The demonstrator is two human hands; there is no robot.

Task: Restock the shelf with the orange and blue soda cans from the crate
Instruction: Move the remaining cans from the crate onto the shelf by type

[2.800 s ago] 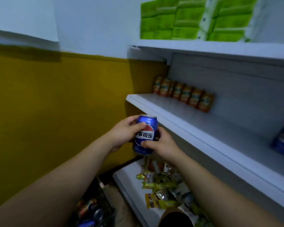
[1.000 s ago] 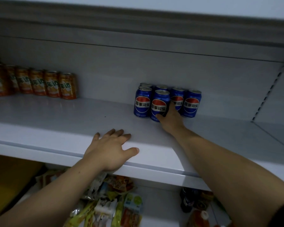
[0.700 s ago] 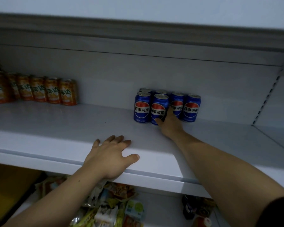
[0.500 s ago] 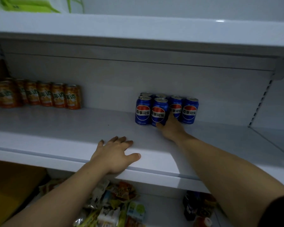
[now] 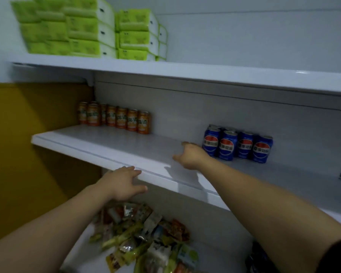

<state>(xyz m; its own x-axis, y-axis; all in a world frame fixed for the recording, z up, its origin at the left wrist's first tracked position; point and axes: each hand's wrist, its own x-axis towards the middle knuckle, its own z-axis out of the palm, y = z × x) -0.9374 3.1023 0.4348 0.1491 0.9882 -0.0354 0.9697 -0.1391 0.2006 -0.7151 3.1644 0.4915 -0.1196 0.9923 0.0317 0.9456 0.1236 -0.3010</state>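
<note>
A: Where were your hands?
B: My left hand (image 5: 124, 183) lay at the front lip of the middle shelf (image 5: 126, 148), fingers loose and spread, tips on the edge, gripping nothing. My right hand (image 5: 191, 156) was further in, over the board, just beside the leftmost of the blue cans (image 5: 237, 145) — fingers relaxed, nothing in them. Whether it touched that can I couldn't tell; it was blurred.
A: And the cans?
B: The blue cans stood upright in a tight cluster close to the back panel (image 5: 175, 115), right of the middle. The orange cans (image 5: 114, 118) stood in a row at the far left end, by the yellow wall (image 5: 28, 144), also at the back.
A: Room to move?
B: A wide bare stretch of board lay between the two groups, and along the whole front edge. The upper shelf (image 5: 185, 71), carrying green packs (image 5: 83, 28), hung well above the can tops. Below, snack packets (image 5: 146, 237) lay heaped on the lower shelf (image 5: 79, 253).
</note>
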